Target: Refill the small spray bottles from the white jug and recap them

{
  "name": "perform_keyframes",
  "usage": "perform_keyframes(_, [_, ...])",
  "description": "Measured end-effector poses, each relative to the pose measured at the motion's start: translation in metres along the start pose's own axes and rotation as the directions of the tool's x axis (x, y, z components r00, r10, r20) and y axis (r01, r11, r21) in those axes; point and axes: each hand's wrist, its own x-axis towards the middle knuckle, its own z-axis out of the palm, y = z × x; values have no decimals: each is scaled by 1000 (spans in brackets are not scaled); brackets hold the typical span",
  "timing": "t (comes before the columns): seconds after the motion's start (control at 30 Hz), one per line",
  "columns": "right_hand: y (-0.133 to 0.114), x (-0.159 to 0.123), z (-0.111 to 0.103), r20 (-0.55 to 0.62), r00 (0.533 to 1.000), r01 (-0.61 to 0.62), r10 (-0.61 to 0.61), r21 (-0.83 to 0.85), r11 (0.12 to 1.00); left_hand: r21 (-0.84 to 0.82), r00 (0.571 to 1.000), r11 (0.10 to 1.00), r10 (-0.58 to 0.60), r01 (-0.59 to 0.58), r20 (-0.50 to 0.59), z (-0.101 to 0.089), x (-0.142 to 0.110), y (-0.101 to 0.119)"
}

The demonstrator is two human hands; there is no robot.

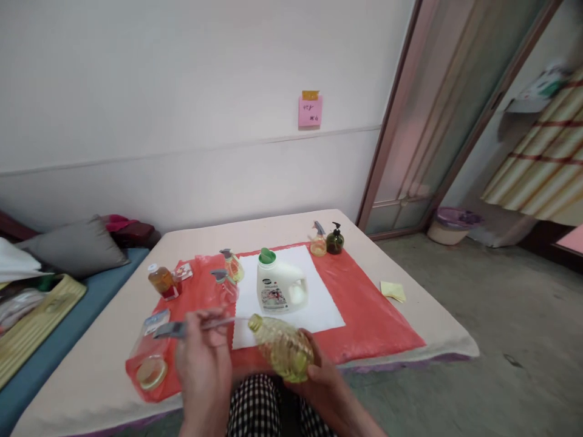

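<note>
My left hand [204,358] is closed on a trigger spray head [170,329], grey and slightly blurred, whose thin clear tube points right. The tube's tip is close to the neck of a yellow-green ribbed spray bottle [285,347]; I cannot tell whether it is inside. Wrapped round the base of that bottle is my right hand [321,373], which keeps it tilted with its open neck up and to the left. Just beyond stands a white detergent jug [277,285] with a green cap [267,256], on a white sheet [321,303].
Red plastic sheeting [368,309] covers much of the table [437,328]. Small spray bottles [234,267] stand left of the jug. A dark green pump bottle [335,240] is at the back right. An amber bottle [163,280] and a round lid [152,372] are on the left; yellow notes [392,291] lie right.
</note>
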Motion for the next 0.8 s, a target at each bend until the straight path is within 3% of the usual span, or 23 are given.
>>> perform_keyframes(0.07, [-13,8,-11,-62,998,33,-33,-2,999,-149,991,985,-97,82,-95,-4,26,1])
perform_keyframes(0.17, [-43,27,-17,-132,986,96,-105,-73,993,-306,928,920,-313,244,-200,-12,55,-4])
perform_keyframes(0.33, [-99,67,-4,-160,953,204,-257,-288,936,-353,849,838,-497,417,-179,-19,52,-35])
perform_keyframes(0.53, [-143,105,13,-123,957,161,-261,-524,837,-194,844,860,-504,472,-184,-30,17,-88])
perform_keyframes(0.6, [-156,113,20,-109,964,130,-243,-604,786,-108,862,883,-469,456,-190,-40,7,-107])
perform_keyframes(0.7, [-174,121,34,-101,960,101,-262,-745,659,3,900,905,-421,424,-113,-54,-5,-132])
perform_keyframes(0.8, [-190,129,50,-89,945,83,-314,-865,496,39,897,897,-439,441,-55,-66,-13,-149])
